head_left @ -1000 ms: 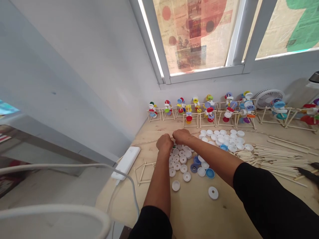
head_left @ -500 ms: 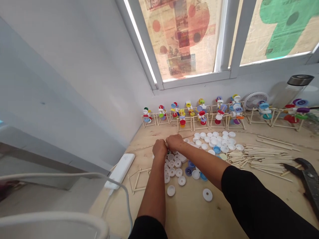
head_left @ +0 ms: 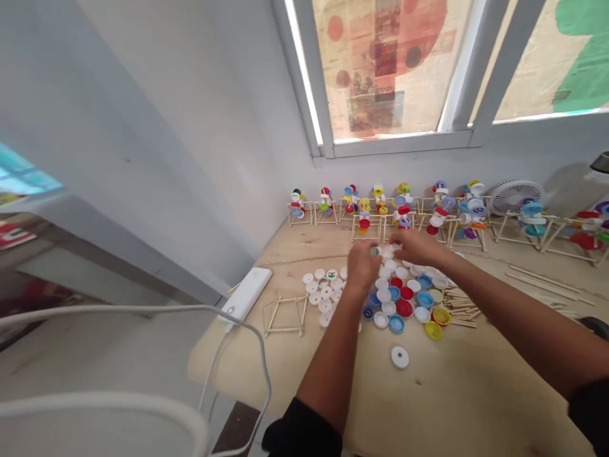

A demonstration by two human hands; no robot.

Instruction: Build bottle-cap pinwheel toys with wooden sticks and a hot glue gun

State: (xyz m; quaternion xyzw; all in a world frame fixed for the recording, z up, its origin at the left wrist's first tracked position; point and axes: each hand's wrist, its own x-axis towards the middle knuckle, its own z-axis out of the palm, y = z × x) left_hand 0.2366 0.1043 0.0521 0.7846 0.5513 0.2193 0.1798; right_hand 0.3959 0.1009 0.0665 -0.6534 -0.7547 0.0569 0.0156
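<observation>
Shifting right, the hands have parted over the white caps (head_left: pixel 390 266), so work now centres there; left hand (head_left: pixel 363 265) seems to pinch a white-and-green cap (head_left: pixel 376 251), right hand (head_left: pixel 412 246) too blurred to tell. Stick frame (head_left: pixel 275 315) and power strip (head_left: pixel 246 295) crowd the table's (head_left: pixel 404 406) left edge; open wood lies nearest the person.

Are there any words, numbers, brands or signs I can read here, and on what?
No text is legible.
Tan printed paper sheet with red patches: print too small, blurred.
White round plastic cap, green-marked: too small.
Blue round plastic cap: pale swirl, unclear.
Flat red-and-white item, left edge: blurred.
</observation>
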